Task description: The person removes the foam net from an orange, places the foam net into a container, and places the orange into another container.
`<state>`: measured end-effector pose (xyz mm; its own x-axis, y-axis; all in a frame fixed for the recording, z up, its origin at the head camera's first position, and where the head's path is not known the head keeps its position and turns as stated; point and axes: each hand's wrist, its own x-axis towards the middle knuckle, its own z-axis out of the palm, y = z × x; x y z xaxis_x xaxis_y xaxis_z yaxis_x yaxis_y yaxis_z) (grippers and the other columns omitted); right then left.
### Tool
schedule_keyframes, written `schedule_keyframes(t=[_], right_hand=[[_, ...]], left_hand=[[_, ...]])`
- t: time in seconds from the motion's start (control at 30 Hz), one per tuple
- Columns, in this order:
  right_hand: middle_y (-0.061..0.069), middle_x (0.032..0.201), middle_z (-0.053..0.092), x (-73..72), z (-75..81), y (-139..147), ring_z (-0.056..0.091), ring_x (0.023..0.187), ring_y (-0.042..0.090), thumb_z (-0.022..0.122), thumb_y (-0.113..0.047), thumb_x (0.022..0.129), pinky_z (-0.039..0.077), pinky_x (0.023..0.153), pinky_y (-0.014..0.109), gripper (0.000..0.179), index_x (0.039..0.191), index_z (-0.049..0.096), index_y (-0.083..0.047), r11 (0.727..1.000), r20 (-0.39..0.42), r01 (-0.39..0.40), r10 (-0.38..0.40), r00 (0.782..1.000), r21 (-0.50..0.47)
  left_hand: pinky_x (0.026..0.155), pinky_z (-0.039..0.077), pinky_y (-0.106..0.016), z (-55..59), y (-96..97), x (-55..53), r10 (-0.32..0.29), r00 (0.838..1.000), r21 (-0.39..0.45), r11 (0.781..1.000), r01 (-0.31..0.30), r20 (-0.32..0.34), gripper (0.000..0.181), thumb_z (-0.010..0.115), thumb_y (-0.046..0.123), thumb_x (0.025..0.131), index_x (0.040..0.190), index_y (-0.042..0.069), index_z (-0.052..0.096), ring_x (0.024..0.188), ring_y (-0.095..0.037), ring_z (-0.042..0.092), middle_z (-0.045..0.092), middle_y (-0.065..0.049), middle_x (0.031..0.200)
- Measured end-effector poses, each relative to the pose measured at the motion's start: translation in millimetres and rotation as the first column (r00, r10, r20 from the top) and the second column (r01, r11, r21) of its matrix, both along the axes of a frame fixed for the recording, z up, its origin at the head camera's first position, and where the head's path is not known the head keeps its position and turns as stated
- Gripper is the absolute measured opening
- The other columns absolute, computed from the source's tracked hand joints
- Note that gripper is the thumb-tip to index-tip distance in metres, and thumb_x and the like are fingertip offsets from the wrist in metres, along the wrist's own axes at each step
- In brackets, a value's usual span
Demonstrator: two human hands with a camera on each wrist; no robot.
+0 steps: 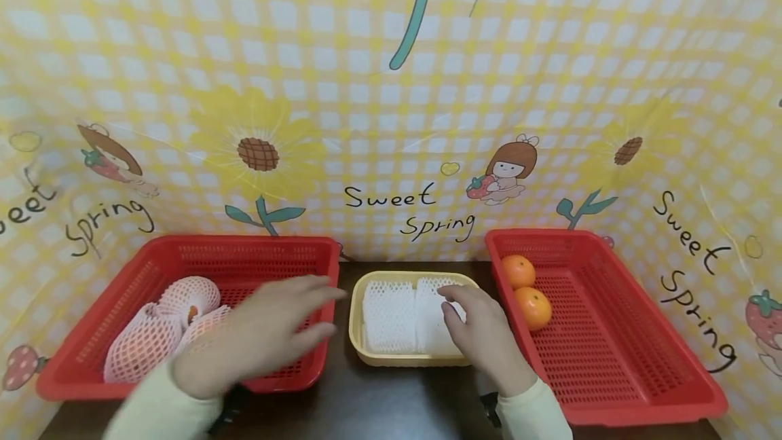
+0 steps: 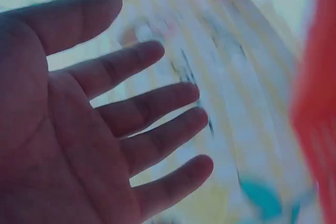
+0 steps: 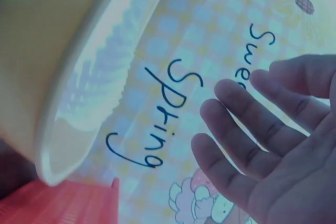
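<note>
My left hand (image 1: pixel 263 328) is over the right part of the left red basket (image 1: pixel 293 246), its fingers spread and nothing held; the left wrist view shows the bare palm (image 2: pixel 58 145). Several fruits in pink foam nets (image 1: pixel 143 345) lie in that basket, partly hidden by the hand. Between the baskets stands a pale yellow tray (image 1: pixel 391 360) holding two white foam net pieces (image 1: pixel 389 318) side by side. Over the tray's right side hovers my right hand (image 1: pixel 489 331), fingers loosely bent and holding nothing. The right wrist view shows it beside the tray's rim (image 3: pixel 47 156).
Two oranges (image 1: pixel 533 309) sit along the left wall of the right red basket (image 1: pixel 690 365). A dark table (image 1: pixel 379 406) carries the baskets and tray. Behind them hangs a yellow checked cloth (image 1: pixel 391 121) with printed flowers and lettering.
</note>
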<state>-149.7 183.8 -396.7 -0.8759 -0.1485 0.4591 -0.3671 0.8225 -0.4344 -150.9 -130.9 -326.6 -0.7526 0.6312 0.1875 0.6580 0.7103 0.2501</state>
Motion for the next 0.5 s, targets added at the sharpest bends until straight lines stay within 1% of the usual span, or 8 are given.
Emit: schedule_keyframes(t=[0.03, 0.07, 0.13, 0.2, 0.27, 0.37, 0.43, 0.5], right_hand=[[0.006, 0.103, 0.072, 0.8, 0.2, 1.2, 0.066, 0.097, 0.026, 0.072, -0.006, 0.09, 0.052, 0.088, 0.047, 0.02, 0.11, 0.074, -0.007, 1.0, 0.007, 0.0, 0.0, 1.0, -0.001], [0.006, 0.103, 0.072, 1.4, 0.5, 2.5, 0.065, 0.098, 0.026, 0.072, -0.007, 0.091, 0.052, 0.089, 0.047, 0.02, 0.111, 0.074, -0.007, 1.0, 0.014, 0.002, -0.002, 1.0, -0.005], [0.006, 0.104, 0.072, 2.3, 0.7, 5.3, 0.065, 0.099, 0.027, 0.072, -0.008, 0.091, 0.051, 0.09, 0.048, 0.021, 0.111, 0.074, -0.007, 1.0, 0.024, 0.007, -0.006, 1.0, -0.007], [0.006, 0.105, 0.072, 2.7, 0.7, 7.7, 0.065, 0.1, 0.027, 0.072, -0.008, 0.091, 0.051, 0.091, 0.048, 0.021, 0.111, 0.074, -0.008, 1.0, 0.028, 0.012, -0.012, 1.0, -0.008], [0.006, 0.105, 0.072, 3.1, 0.4, 9.6, 0.065, 0.101, 0.027, 0.073, -0.008, 0.091, 0.05, 0.091, 0.048, 0.021, 0.111, 0.074, -0.008, 1.0, 0.034, 0.015, -0.014, 0.999, -0.011], [0.004, 0.105, 0.072, 4.0, -0.9, 11.2, 0.065, 0.101, 0.025, 0.073, -0.009, 0.091, 0.05, 0.091, 0.048, 0.021, 0.112, 0.074, -0.009, 1.0, 0.048, 0.009, -0.008, 0.999, -0.024], [0.001, 0.104, 0.072, 5.5, -1.6, 11.7, 0.065, 0.101, 0.022, 0.073, -0.008, 0.091, 0.051, 0.091, 0.046, 0.021, 0.112, 0.074, -0.01, 0.998, 0.074, -0.01, 0.015, 0.997, -0.065], [-0.001, 0.104, 0.072, 7.4, -1.7, 12.1, 0.066, 0.1, 0.019, 0.073, -0.007, 0.091, 0.051, 0.091, 0.045, 0.021, 0.111, 0.074, -0.012, 0.992, 0.108, -0.035, 0.048, 0.993, -0.124]], left_hand=[[0.1, 0.043, -0.058, 2.5, -14.9, -5.5, 0.024, 1.0, -0.025, 0.999, -0.024, 0.007, 0.04, 0.069, 0.031, 0.096, 0.133, 0.015, 0.065, 0.125, -0.036, 0.055, 0.06, -0.013, 0.134], [0.099, 0.044, -0.059, 4.6, -29.7, -11.9, 0.057, 0.998, -0.048, 0.997, -0.055, 0.036, 0.041, 0.069, 0.031, 0.096, 0.134, 0.014, 0.064, 0.125, -0.037, 0.055, 0.06, -0.014, 0.135], [0.098, 0.044, -0.061, 4.8, -59.1, -26.9, 0.124, 0.987, -0.093, 0.989, -0.115, 0.101, 0.043, 0.067, 0.032, 0.098, 0.136, 0.011, 0.062, 0.125, -0.041, 0.054, 0.059, -0.017, 0.135], [0.094, 0.045, -0.062, -1.0, -86.8, -43.7, 0.182, 0.971, -0.123, 0.979, -0.164, 0.157, 0.046, 0.065, 0.03, 0.099, 0.137, 0.005, 0.059, 0.123, -0.044, 0.054, 0.059, -0.021, 0.135], [0.092, 0.045, -0.064, -11.0, -111.7, -59.9, 0.23, 0.953, -0.149, 0.968, -0.203, 0.197, 0.047, 0.064, 0.026, 0.1, 0.137, -0.001, 0.057, 0.122, -0.048, 0.053, 0.058, -0.026, 0.134], [0.089, 0.045, -0.064, -28.2, -144.9, -79.9, 0.274, 0.946, -0.198, 0.951, -0.239, 0.173, 0.044, 0.067, 0.015, 0.095, 0.132, -0.008, 0.058, 0.116, -0.051, 0.055, 0.06, -0.03, 0.127], [0.088, 0.046, -0.064, -38.3, -162.6, -90.5, 0.295, 0.944, -0.232, 0.938, -0.256, 0.151, 0.042, 0.068, 0.005, 0.09, 0.128, -0.011, 0.059, 0.114, -0.053, 0.055, 0.061, -0.031, 0.122], [0.088, 0.045, -0.064, -45.8, -176.5, -99.9, 0.313, 0.94, -0.271, 0.924, -0.269, 0.134, 0.041, 0.067, -0.003, 0.084, 0.123, -0.014, 0.059, 0.111, -0.054, 0.056, 0.062, -0.032, 0.118]])
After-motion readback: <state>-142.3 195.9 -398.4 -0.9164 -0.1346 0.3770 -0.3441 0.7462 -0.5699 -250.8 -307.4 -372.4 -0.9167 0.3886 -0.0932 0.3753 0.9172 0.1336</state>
